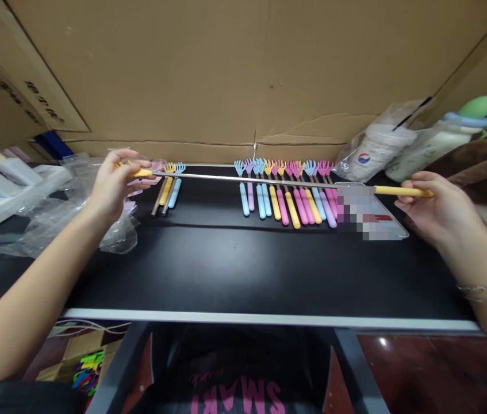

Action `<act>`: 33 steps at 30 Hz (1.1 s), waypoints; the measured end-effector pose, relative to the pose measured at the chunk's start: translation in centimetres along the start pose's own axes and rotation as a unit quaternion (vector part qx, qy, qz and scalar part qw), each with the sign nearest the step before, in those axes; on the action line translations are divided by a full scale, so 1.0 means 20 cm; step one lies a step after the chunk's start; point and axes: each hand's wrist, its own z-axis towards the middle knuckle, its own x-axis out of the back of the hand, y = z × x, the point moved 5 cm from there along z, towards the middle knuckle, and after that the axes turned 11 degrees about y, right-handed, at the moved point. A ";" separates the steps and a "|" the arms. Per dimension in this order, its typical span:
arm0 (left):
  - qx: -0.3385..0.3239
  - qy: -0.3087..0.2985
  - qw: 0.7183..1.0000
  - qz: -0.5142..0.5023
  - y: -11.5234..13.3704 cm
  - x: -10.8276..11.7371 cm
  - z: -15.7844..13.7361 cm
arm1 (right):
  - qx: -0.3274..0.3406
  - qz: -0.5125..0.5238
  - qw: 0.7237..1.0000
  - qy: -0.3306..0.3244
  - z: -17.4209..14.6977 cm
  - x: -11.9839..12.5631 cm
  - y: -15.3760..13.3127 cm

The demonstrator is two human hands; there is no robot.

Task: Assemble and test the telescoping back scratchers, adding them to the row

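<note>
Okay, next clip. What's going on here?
A person is holding a long metal-shafted back scratcher level above a black table. The left hand grips its yellow head end, the right hand its yellow handle. Beyond it, a row of shorter, colourful scratchers lies on the table, with a smaller group further left. Clear plastic bags lie at the left, and a bagged cup stands at the right.
</note>
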 end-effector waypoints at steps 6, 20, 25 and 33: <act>-0.058 -0.053 0.996 0.050 0.02 -0.04 -0.05 | 0.005 0.004 0.999 0.045 0.02 0.04 -0.01; -0.179 -0.259 0.927 0.202 -0.04 -0.18 -0.19 | 0.014 -0.023 0.998 -0.061 0.00 -0.03 0.04; -0.230 -0.294 0.898 0.234 -0.02 -0.19 -0.24 | 0.016 -0.092 0.983 -0.158 -0.02 -0.06 0.07; -0.232 -0.267 0.915 0.195 0.00 -0.16 -0.21 | 0.040 -0.150 0.956 -0.249 -0.06 -0.07 0.08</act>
